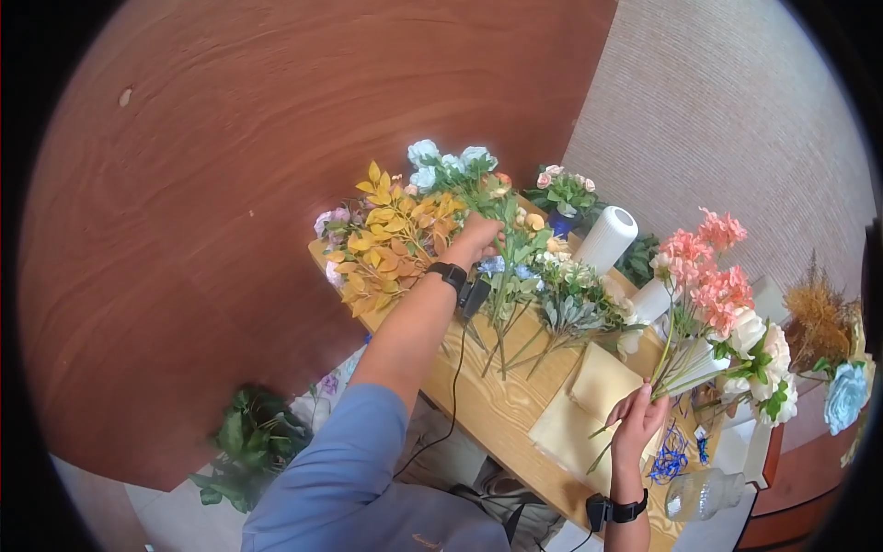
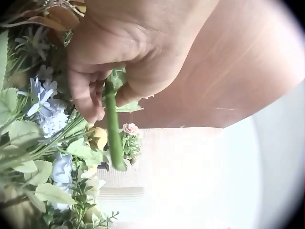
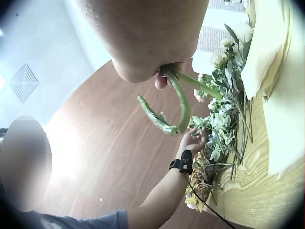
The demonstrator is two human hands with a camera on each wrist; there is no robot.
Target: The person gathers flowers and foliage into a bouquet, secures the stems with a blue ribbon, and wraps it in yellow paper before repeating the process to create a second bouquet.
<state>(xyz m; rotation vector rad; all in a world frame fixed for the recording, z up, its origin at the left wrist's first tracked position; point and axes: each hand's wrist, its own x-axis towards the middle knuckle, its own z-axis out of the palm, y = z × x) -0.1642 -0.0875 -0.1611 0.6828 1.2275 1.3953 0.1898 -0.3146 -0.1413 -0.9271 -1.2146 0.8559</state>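
My left hand (image 1: 478,237) reaches in among the flowers at the back of the table. In the left wrist view its thumb and fingers pinch a thick green stem (image 2: 113,129), whose cut end points away from the hand. Yellow-leaved branches (image 1: 391,230) lie to its left, pale blue flowers (image 1: 425,166) behind it. At the right, my right hand (image 1: 637,419) grips the stems of pink flowers (image 1: 713,276) and white flowers (image 1: 768,368), blooms tilted up and right. Below that hand, the right wrist view shows a bent green stem (image 3: 177,107) sticking out.
Cream wrapping paper (image 1: 579,405), blue ribbon (image 1: 670,455) and a clear glass vase (image 1: 704,495) lie on the wooden table (image 1: 478,396). A white ribbed vase (image 1: 607,237) is at the back. Leafy greenery (image 1: 253,442) stands on the floor at left. Cables trail from both wrists.
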